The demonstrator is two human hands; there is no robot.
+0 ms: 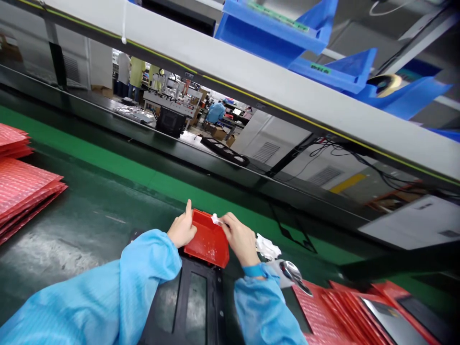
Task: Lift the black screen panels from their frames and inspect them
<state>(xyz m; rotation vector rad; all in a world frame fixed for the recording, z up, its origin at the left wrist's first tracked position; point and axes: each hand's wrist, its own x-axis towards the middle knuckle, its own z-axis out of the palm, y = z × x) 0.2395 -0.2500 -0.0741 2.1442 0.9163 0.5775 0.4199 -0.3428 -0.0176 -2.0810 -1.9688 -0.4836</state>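
A shallow red plastic bin [206, 244] lies tilted on the bench, with small white specks on its floor. My left hand [182, 228] grips its left edge, thumb over the rim and index finger stretched up along the side. At the bin's upper right corner, my right hand [241, 237] pinches a small wad of white wipe [215, 219]. Under the bin's near end is a black plate with long slots [196, 302]. More crumpled white wipe [268, 247] sits right of my right wrist, by a pale bottle with a shiny metal top [293, 272].
Red bubble-wrap pouches are stacked at the left [27, 191] and lower right [336, 311]. Blue bins [269, 33] and a tape roll [388, 85] stand on an overhead shelf [230, 62]. Cables [345, 148] hang below it. Other people [215, 112] are far behind.
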